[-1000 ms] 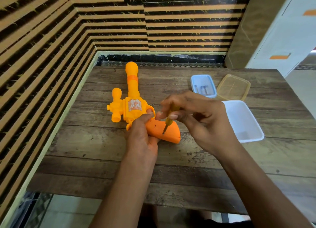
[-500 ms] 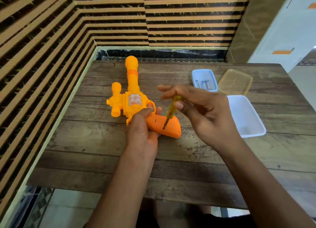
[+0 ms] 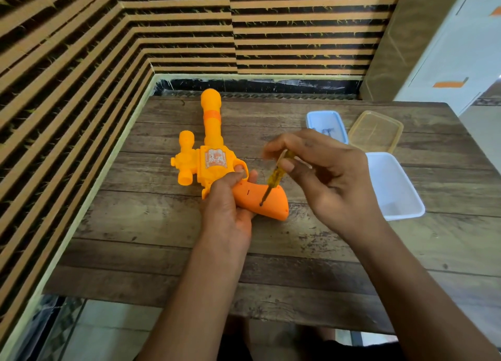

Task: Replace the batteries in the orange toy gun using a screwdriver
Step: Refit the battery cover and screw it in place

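Toy gun (image 3: 211, 161) lies flat on the wooden table (image 3: 298, 265), left of centre, barrel pointing away towards the striped wall (image 3: 81, 62), darker orange grip (image 3: 267, 203) pointing towards the person and to the right. Label plate on the body faces up.

Left hand (image 3: 230, 209) holds the gun where body meets grip: thumb on top beside the trigger guard, fingers curled under and around it.

Right hand (image 3: 328, 179) pinches the screwdriver (image 3: 274, 177) by its yellow handle between thumb and first fingers; the other fingers are loosely bent. The shaft tilts down and to the left, tip touching the upper face of the grip near its middle. Cannot tell whether the tip sits in a screw head. A short dark slot shows on the grip, left of the tip.

To the right on the table, well apart from the gun: a small blue box (image 3: 309, 118) at the back with a few small dark items in it, too blurred to identify; a clear amber box (image 3: 379, 141) just beside it; a larger white box (image 3: 393, 181) nearer the person, partly behind the right hand. White cabinet (image 3: 447, 49) at far right, beyond the table.
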{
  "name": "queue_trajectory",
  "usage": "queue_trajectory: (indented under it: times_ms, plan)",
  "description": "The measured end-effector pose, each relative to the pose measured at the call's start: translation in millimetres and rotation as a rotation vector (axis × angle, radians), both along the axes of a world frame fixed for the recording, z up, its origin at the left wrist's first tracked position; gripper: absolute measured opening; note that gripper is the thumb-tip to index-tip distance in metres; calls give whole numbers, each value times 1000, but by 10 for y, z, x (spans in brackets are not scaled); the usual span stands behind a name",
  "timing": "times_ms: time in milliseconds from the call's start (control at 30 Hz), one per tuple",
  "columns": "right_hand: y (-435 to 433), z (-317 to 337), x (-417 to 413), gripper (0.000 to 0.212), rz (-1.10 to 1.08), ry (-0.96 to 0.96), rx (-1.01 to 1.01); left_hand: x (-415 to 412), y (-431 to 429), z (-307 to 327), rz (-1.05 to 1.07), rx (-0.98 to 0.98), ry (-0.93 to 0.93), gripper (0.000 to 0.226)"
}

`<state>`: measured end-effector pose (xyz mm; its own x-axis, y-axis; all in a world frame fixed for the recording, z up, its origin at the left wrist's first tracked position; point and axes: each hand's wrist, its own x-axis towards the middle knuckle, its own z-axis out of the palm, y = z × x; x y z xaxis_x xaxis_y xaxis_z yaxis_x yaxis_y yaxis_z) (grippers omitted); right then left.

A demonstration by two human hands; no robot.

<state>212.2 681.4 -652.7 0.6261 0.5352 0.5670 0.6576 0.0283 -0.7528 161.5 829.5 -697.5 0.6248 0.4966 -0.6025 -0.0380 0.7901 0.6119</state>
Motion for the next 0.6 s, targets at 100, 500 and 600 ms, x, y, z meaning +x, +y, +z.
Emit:
queue_trajectory:
  times_ms: [100, 500, 600]
  plan:
    - [-19, 12, 2, 17, 40, 57, -1, 3, 13, 12, 5, -7, 9, 44]
    - [173, 62, -46, 17, -120, -109, -53, -25, -33, -6, -17, 18, -54, 49]
    - [161, 48, -50, 11, -84, -66, -24, -26, -33, -1, -22, 12, -52, 47]
